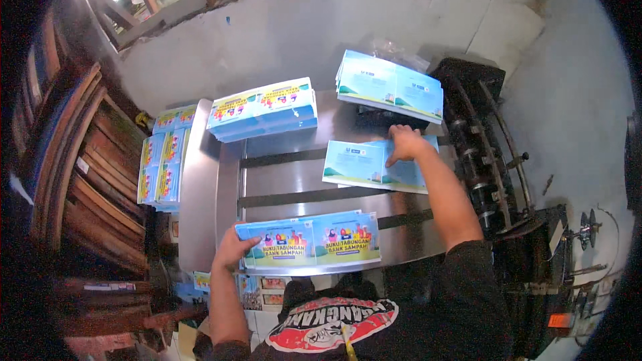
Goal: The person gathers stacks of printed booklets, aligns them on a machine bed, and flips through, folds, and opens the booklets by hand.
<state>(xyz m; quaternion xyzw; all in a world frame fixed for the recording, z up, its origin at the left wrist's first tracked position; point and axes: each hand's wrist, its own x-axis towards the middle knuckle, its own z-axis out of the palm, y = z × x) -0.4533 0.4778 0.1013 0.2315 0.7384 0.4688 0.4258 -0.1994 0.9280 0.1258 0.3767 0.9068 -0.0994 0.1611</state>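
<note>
My left hand is closed on the left edge of a small stack of printed cover sheets at the table's near edge, thumb on top. These sheets carry two side-by-side colourful yellow and blue cover designs. My right hand rests on a thin pile of light blue sheets farther right, its thumb spread from the fingers over the upper edge. How far the fingers reach under the sheet is hidden. Beyond it, a thicker pile of light blue sheets sits raised on something dark.
A tall stack of printed covers stands at the table's far left. More printed stacks lie left of the metal table, which has dark slots across it. Black machinery with rollers borders the right side; wooden boards lean at left.
</note>
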